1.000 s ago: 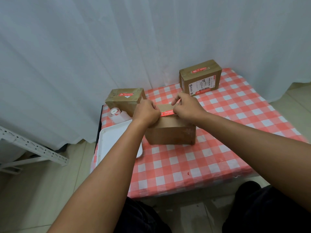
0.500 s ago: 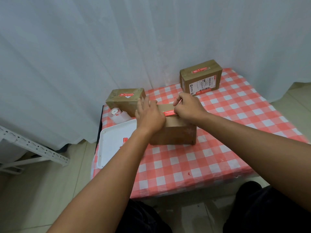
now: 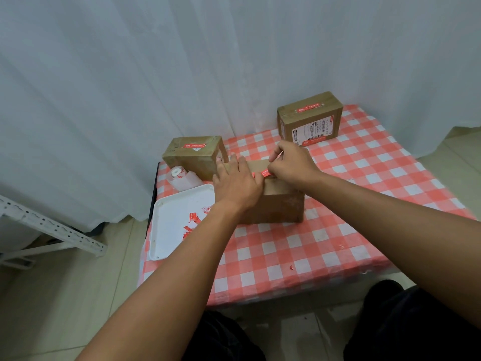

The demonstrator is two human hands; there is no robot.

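Note:
A brown cardboard box stands in the middle of the red-and-white checked table. A red sticker lies across its top. My left hand lies flat on the left part of the box top, fingers straight and spread. My right hand sits on the right part of the top, with curled fingers pinching the sticker's right end. Most of the box top is hidden under both hands.
A second taped box stands behind at the left, a third with a shipping label at the back right. A white tray with red sticker scraps sits at the table's left edge, a paper roll behind it. White curtain behind.
My left hand went from a curled grip on the box's left top edge to lying flat with fingers straight. My right hand stayed at the sticker's right end.

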